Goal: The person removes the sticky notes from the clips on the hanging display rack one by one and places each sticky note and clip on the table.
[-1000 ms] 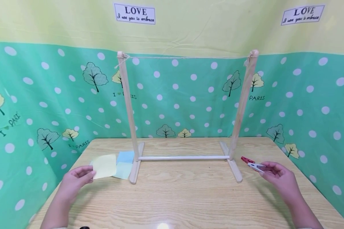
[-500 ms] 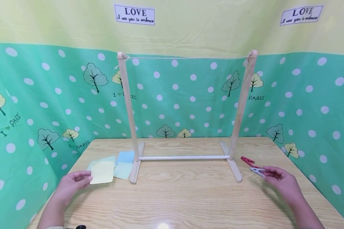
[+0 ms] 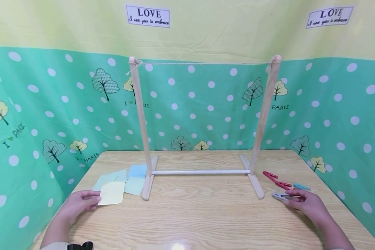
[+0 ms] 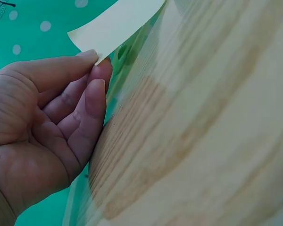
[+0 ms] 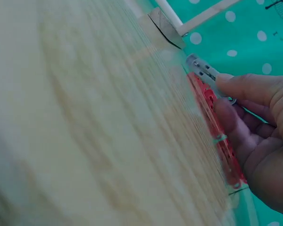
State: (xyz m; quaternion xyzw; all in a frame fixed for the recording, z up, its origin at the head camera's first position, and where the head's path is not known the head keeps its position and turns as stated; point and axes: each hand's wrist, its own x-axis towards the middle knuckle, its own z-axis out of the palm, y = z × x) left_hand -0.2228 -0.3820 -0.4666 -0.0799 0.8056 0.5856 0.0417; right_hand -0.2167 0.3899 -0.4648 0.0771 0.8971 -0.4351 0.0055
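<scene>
My left hand [image 3: 81,204] pinches one edge of a pale yellow sticky note [image 3: 111,193] between thumb and forefinger. The left wrist view shows the same note [image 4: 115,29] lifted off the table and slightly bent. Across the table, my right hand [image 3: 307,202] pinches a grey-white clothespin [image 3: 278,197] by its handle end, above the wood. Close to those fingers lie two red clothespins [image 3: 283,184] and a light blue clothespin [image 3: 301,187]. In the right wrist view, the grey-white clothespin [image 5: 203,68] points away from the palm, with red plastic [image 5: 212,108] beneath.
Beyond the yellow note lie a blue note [image 3: 137,171] and pale green notes [image 3: 133,186], some partly covered. A wooden frame [image 3: 260,121] stands mid-table, with a string [image 3: 203,63] tied between its posts and a white crossbar [image 3: 201,172] below. A patterned curtain [image 3: 190,104] surrounds the table.
Both hands have come lower and a little nearer, the yellow note and grey-white clothespin still held. More of the pale green notes shows, and the second red and light blue clothespins are uncovered.
</scene>
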